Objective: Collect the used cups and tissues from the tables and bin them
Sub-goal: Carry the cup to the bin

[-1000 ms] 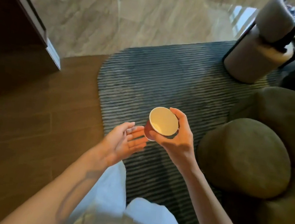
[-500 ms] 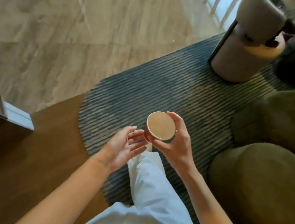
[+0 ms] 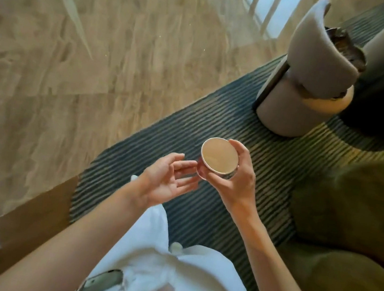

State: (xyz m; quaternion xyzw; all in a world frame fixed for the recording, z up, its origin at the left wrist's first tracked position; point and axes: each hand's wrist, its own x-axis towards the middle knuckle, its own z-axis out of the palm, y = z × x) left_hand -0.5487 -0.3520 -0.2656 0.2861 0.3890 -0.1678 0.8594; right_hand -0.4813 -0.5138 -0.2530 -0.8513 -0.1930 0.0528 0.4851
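Observation:
A red paper cup with a pale inside is held upright in front of me, mouth toward the camera. My right hand grips it from the right, thumb under the rim and fingers curled round the far side. My left hand is palm up just left of the cup, fingers relaxed and spread, its fingertips close to or touching the cup's lower wall. No tissue or bin shows in this view.
I stand on a dark striped rug beside a pale stone floor. A grey round armchair stands ahead to the right. Olive green cushioned seats fill the right side. A wooden floor strip lies at lower left.
The view has swung to the right and forward over the rug. The cup stays in my right hand, and my left hand has stayed next to it with fingers a little more raised.

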